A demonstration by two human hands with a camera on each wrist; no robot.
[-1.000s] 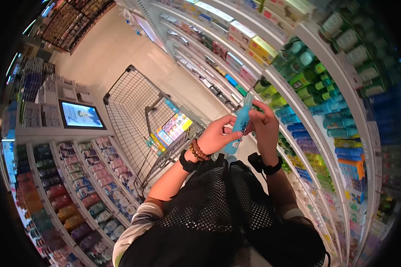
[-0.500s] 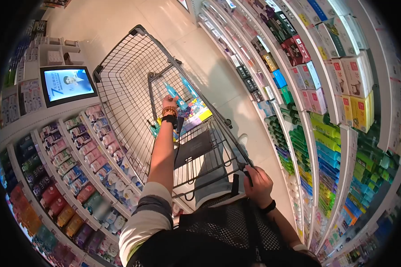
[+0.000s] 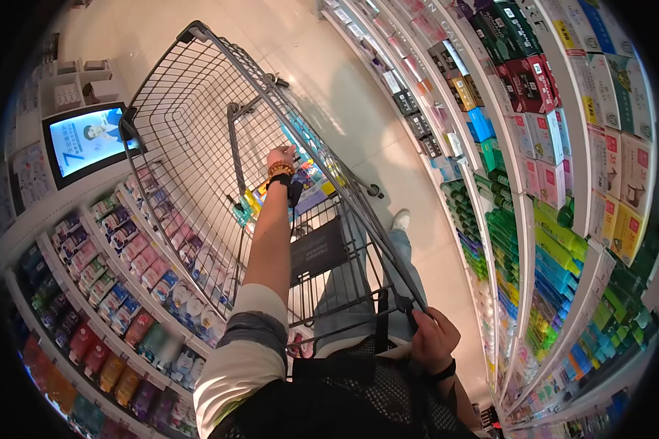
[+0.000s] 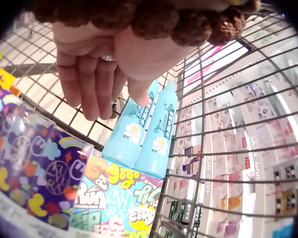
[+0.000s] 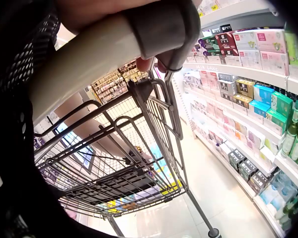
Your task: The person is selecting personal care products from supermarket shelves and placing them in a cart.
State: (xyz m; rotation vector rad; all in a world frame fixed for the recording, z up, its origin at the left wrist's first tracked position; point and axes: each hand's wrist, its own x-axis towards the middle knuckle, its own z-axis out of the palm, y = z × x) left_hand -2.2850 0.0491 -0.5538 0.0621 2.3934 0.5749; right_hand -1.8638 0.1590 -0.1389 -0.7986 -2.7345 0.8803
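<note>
My left hand [image 3: 280, 156] reaches down into the wire shopping cart [image 3: 176, 80], a beaded bracelet on its wrist. In the left wrist view its fingers hang nearly straight, and the thumb overlaps the top of one light-blue bottle [image 4: 125, 141]. A second light-blue bottle [image 4: 156, 141] lies beside it, both against the cart's side mesh. Under their bases is a brightly lettered box [image 4: 114, 198]; a purple patterned pack [image 4: 49, 173] sits to its left. My right hand [image 3: 436, 340] grips the corner of the cart handle [image 5: 89, 59], fingers curled round it.
Shelves of boxes [image 3: 534, 139] and green and blue bottles [image 3: 556, 271] run along the right. On the left, a shelf of packaged goods [image 3: 110, 293] stands close to the cart, below a lit screen [image 3: 88, 143]. Pale floor [image 3: 366, 117] shows beyond.
A second ago both hands held a light-blue bottle over the body. The left hand then lowered it into the cart and its fingers loosened; the right hand moved to the cart handle.
</note>
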